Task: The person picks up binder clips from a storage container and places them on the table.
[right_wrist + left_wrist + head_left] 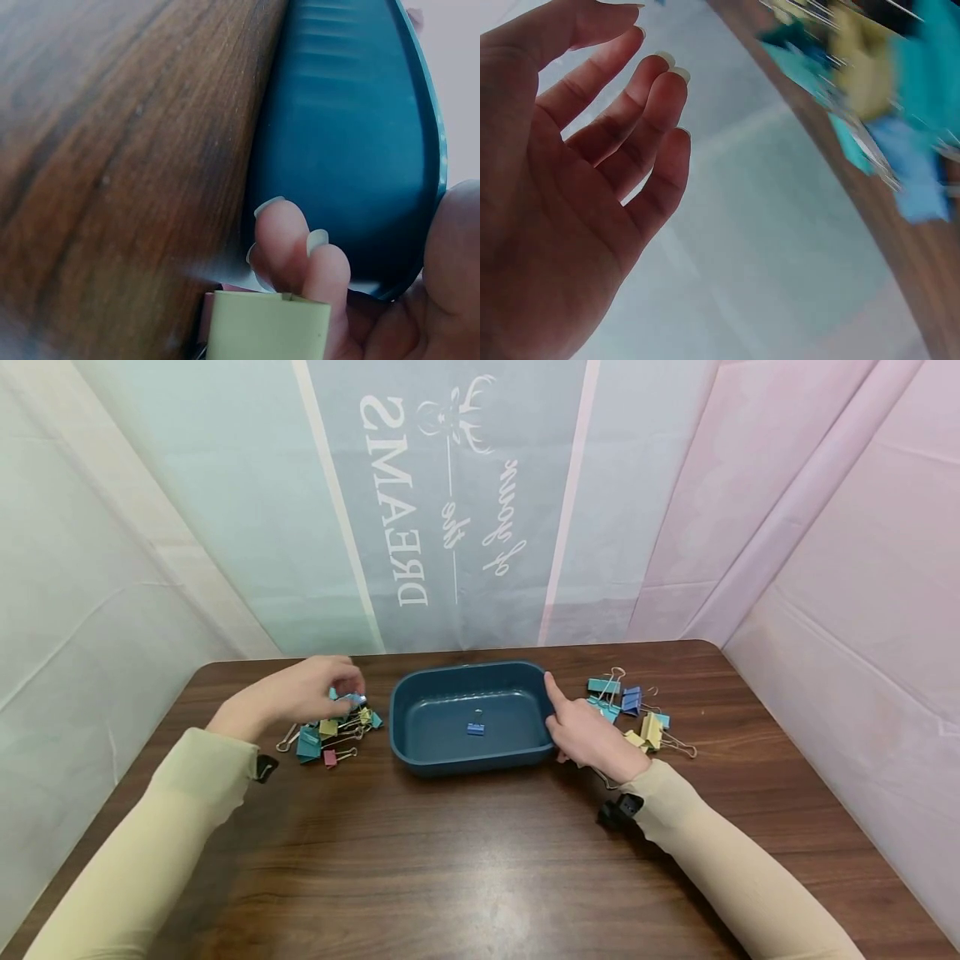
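Note:
A dark blue plastic tray [465,768] stands on the table with one small blue binder clip [476,728] inside it. My right hand [592,737] holds the tray's right end, one finger laid along the rim. Curled fingertips [281,232] of that hand lie by the outer wall in the right wrist view. Left of the tray, my left hand [311,687] hovers over a heap of mixed binder clips [309,745]. Its fingers are loosely bent, and nothing shows in the palm in the left wrist view. Some clips are hidden under this hand.
A second group of binder clips, yellow [651,732], blue [632,700] and teal [604,686], lies right of the tray, partly behind my right hand. The brown wooden table [420,860] ends at a printed cloth backdrop [465,527].

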The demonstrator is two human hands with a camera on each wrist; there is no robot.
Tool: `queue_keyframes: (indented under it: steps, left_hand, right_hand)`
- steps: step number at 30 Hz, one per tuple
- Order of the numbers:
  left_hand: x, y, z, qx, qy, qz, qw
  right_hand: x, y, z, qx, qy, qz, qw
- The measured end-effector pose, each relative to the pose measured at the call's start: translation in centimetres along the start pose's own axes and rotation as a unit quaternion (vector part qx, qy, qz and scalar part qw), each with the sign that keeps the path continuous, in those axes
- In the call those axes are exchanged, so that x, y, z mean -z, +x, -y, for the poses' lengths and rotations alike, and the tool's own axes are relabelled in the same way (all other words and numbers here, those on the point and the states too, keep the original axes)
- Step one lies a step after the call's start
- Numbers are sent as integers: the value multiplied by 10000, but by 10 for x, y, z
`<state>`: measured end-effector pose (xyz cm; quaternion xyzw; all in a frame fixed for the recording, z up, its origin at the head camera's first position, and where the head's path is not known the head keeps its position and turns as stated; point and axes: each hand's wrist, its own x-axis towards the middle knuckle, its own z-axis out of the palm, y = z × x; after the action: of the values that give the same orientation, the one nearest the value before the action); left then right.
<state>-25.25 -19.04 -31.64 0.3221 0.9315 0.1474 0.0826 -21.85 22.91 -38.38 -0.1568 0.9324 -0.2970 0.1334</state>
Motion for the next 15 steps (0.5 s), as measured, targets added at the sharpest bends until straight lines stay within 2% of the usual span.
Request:
queue_keyframes:
  steps: [5,9,15]
  left_hand:
    - [2,30,-30,-555,94,114,9984]
    - [3,53,-53,-814,96,274,9963]
    - [-3,87,-83,-1219,357,559,9903]
  right_hand:
    - [0,0,0,-16,-16,16,10000]
    - [1,0,0,-50,-27,26,10000]
    - [0,0,-1,-72,-13,19,10000]
